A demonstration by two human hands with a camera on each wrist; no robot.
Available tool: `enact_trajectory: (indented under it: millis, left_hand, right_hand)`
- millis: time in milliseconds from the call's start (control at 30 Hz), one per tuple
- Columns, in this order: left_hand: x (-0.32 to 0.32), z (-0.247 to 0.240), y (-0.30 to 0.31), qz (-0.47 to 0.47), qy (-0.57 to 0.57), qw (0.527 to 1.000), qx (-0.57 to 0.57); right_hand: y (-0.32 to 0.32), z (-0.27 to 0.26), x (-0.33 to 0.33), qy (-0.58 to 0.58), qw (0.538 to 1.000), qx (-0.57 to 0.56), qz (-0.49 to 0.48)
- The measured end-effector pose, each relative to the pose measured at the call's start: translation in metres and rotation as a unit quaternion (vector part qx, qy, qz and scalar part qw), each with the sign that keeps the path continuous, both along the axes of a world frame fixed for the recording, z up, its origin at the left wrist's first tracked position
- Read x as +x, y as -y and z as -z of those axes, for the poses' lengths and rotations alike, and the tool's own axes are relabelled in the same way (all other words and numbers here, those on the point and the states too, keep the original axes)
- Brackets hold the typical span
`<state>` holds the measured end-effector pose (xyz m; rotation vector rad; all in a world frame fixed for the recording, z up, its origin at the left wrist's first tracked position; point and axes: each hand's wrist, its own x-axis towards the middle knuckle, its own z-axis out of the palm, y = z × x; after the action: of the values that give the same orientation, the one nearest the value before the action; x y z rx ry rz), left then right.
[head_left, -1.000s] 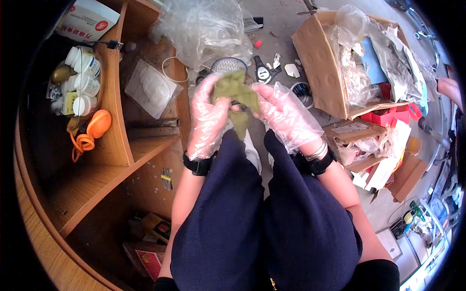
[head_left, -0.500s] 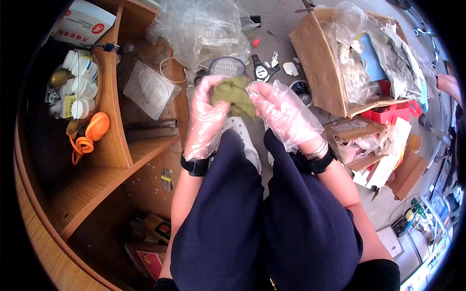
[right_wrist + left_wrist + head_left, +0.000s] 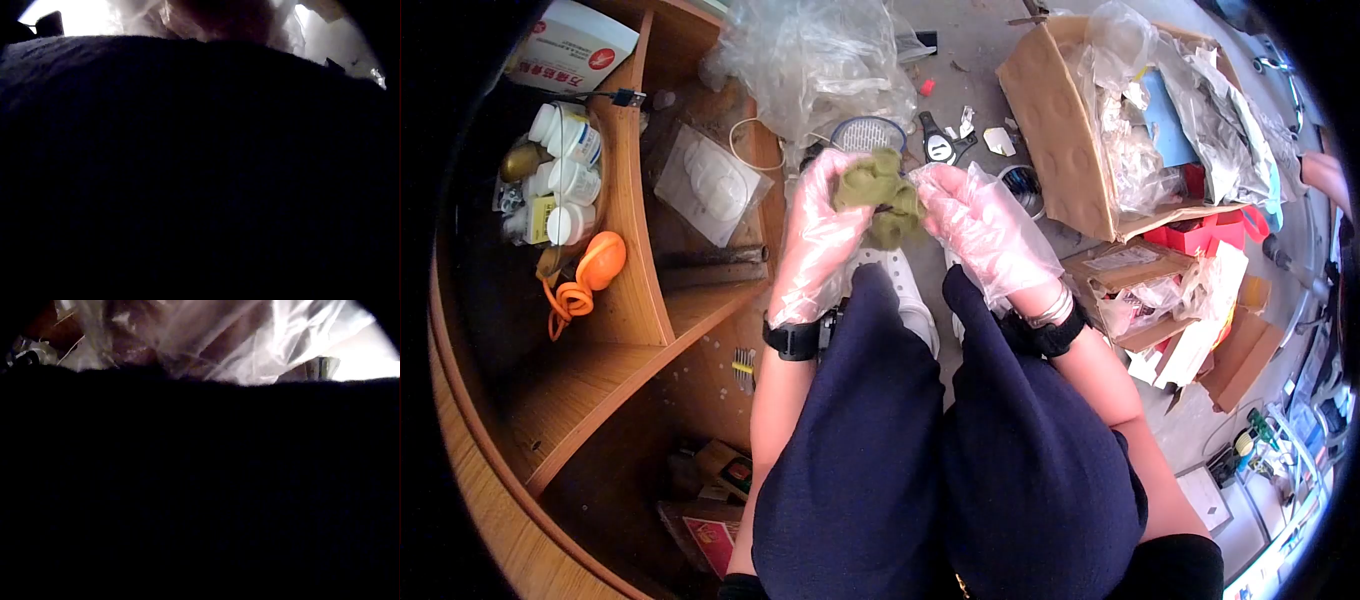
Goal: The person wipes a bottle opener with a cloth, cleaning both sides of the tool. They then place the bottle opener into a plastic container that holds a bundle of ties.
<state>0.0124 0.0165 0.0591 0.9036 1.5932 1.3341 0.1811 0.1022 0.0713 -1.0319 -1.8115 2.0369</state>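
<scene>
A crumpled olive-green cloth [image 3: 878, 190] is held up between the two hands in the head view, above the white shoes. My left hand [image 3: 818, 235], in a clear plastic glove, grips its left side with thumb and fingers. The gloved right hand [image 3: 990, 235] pinches the cloth's right edge with bent fingers. Dark trouser fabric [image 3: 200, 487] fills most of the left wrist view, leaving a strip of glove along the top. In the right wrist view, dark fabric [image 3: 200, 169] likewise hides the fingertips and cloth.
To the left stands a wooden cabinet [image 3: 590, 395] with white bottles [image 3: 572, 180] and an orange bulb [image 3: 600, 258]. Clear plastic bags [image 3: 810, 65] lie ahead, near a racket-like mesh [image 3: 868, 135]. A cardboard box [image 3: 1055, 150] of plastic wrapping stands at right.
The cloth has gone from hanging down in a long end to a bunched, folded shape between the fingers. Both hands stay near the same place.
</scene>
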Motion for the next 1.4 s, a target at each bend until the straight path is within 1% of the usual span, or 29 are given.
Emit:
enact_trajectory:
  millis: [67,100,167,200,233,267,333,367,433,467,500,567,600,633,700,733,767,800,867,900,967,1000,1133,1167,1233,1267,1300,1367,1400]
  left_hand:
    - [0.003,0.006,-0.002,-0.067,-0.083,0.994,-0.037]
    - [0.007,0.008,-0.004,-0.068,-0.084,0.994,-0.036]
    - [0.016,0.012,-0.006,-0.153,-0.1,0.983,0.018]
    - [0.018,0.017,-0.005,-0.179,-0.141,0.973,0.026]
    - [0.019,0.019,-0.005,-0.178,-0.141,0.973,0.026]
    - [0.022,0.015,-0.005,-0.223,-0.119,0.967,0.031]
    - [0.018,0.02,-0.005,-0.313,-0.116,0.942,0.039]
    - [0.008,0.02,0.0,-0.313,-0.09,0.944,0.044]
    - [-0.006,0.009,0.006,-0.282,0.119,0.948,0.085]
    - [-0.01,0.002,0.006,-0.286,0.134,0.945,0.08]
    - [-0.01,-0.005,0.007,-0.285,0.133,0.946,0.08]
    - [-0.008,-0.02,0.012,-0.173,0.069,0.982,0.045]
    - [-0.008,-0.017,0.011,-0.124,0.067,0.988,0.065]
    - [-0.009,-0.015,0.012,-0.124,0.067,0.988,0.065]
    - [-0.01,-0.012,0.012,0.014,-0.095,0.992,0.084]
    - [-0.009,-0.011,0.01,0.014,-0.148,0.987,0.06]
    - [-0.007,-0.009,0.007,0.014,-0.147,0.987,0.06]
    - [-0.005,-0.005,0.005,0.004,-0.117,0.991,0.069]
    - [0.002,0.002,0.0,-0.023,-0.073,0.994,0.077]
    - [0.005,0.004,0.001,-0.024,-0.073,0.994,0.076]
    - [0.009,0.008,0.004,-0.067,-0.041,0.997,0.011]
    - [0.01,0.011,0.003,-0.07,-0.115,0.99,0.029]
    - [0.019,0.008,0.001,-0.173,-0.165,0.971,0.018]
    - [0.019,0.006,0.0,-0.173,-0.165,0.971,0.018]
    - [0.015,0.004,-0.002,-0.139,-0.139,0.98,0.037]
    - [0.011,0.004,0.0,-0.114,-0.101,0.988,0.001]
    - [0.007,0.007,0.0,-0.114,-0.101,0.988,0.001]
    - [0.003,0.014,-0.002,-0.035,-0.137,0.988,0.062]
    - [0.005,0.013,0.0,-0.037,-0.115,0.992,0.03]
  right_hand:
    - [0.007,0.005,-0.001,-0.088,0.994,-0.042,0.044]
    - [0.006,0.007,0.0,-0.089,0.994,-0.041,0.044]
    - [0.001,0.008,0.001,-0.072,0.997,0.034,0.019]
    - [0.002,0.005,0.0,-0.072,0.997,0.034,0.019]
    - [0.003,-0.001,-0.002,-0.066,0.997,-0.015,0.029]
    - [0.004,-0.006,-0.003,-0.059,0.996,-0.063,0.04]
    - [0.006,0.02,-0.002,-0.068,0.996,-0.038,0.052]
    - [0.005,0.03,-0.002,-0.079,0.995,-0.013,0.064]
    - [-0.003,0.032,0.003,-0.076,0.995,-0.025,0.062]
    - [-0.006,0.031,0.004,-0.072,0.995,-0.036,0.061]
    - [-0.008,0.027,0.004,-0.073,0.995,-0.036,0.062]
    - [-0.009,0.019,0.005,-0.023,0.998,-0.018,0.06]
    - [-0.008,0.021,0.005,-0.023,0.998,-0.019,0.06]
    - [-0.008,0.023,0.005,-0.033,0.997,-0.018,0.06]
    - [-0.007,0.017,0.003,-0.043,0.997,-0.017,0.06]
    - [-0.004,0.01,0.003,-0.035,0.997,0.006,0.062]
    - [-0.003,0.003,0.002,-0.027,0.997,0.028,0.064]
    - [-0.003,-0.001,0.001,-0.027,0.997,0.029,0.064]
    - [-0.002,-0.006,-0.001,0.017,0.984,0.17,0.041]
    - [-0.002,-0.005,-0.002,0.017,0.985,0.17,0.04]
    - [-0.003,-0.004,-0.003,0.011,0.964,0.266,0.029]
    - [-0.003,-0.005,-0.003,0.011,0.964,0.266,0.029]
    - [0.0,-0.006,-0.003,-0.008,0.969,0.247,0.017]
    - [0.0,-0.006,-0.004,-0.011,0.971,0.239,0.004]
    - [-0.002,-0.003,0.0,0.008,0.98,0.199,0.006]
    - [-0.003,-0.001,0.0,0.027,0.987,0.157,0.008]
    - [-0.003,0.002,0.0,0.027,0.987,0.157,0.008]
    - [-0.002,0.006,0.0,0.0,0.994,0.11,0.022]
    - [-0.003,0.005,0.0,0.0,0.994,0.109,0.022]
